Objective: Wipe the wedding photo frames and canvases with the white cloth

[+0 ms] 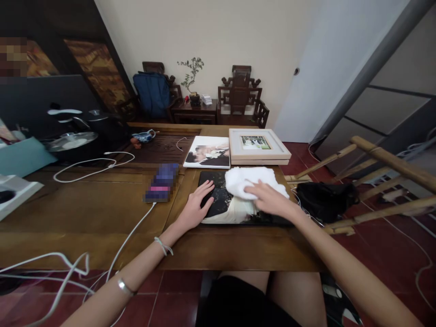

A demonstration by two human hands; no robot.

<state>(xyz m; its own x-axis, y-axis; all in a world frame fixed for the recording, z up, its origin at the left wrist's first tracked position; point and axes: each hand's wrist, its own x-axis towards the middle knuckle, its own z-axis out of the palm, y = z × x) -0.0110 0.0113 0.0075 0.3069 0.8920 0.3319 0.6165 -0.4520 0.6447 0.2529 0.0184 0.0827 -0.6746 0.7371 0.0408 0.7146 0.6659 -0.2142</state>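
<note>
Bottom of the frame: dark shorts and bare knees, red floor tiles [177, 290] beneath, and white cables [64, 265] looping across the lower left. Just above runs the near edge of a long brown wooden table [102, 213], grain showing, worn and glossy.

At centre, the left hand [196, 206] lies flat with fingers spread, palm pressed onto the left edge of a dark, glossy photo print on a flat board [221, 206], pinning it to the tabletop. The right hand [270, 197] rests on top of a crumpled white cloth [250, 181], fingers curved over it, pressing it against the print's upper right part; the cloth hides that corner.

To the left, a phone with a blurred purple screen [161, 182] lies beside the print, a white charging cable [131, 234] trailing from it toward the lower left. Right of the table, a black bag [325, 200] sits among pale bamboo poles [384, 179].

Further back, a second photo print with a white border [207, 152] lies touching a cream wooden picture frame [257, 145]. At upper left, dark cookware with a steel lid [73, 141] crowds the table's far side.

Against the cream back wall [238, 32]: two carved dark wooden chairs [241, 97], a blue backpack [151, 93] on the left one, and a small potted bonsai [194, 81] between them.
</note>
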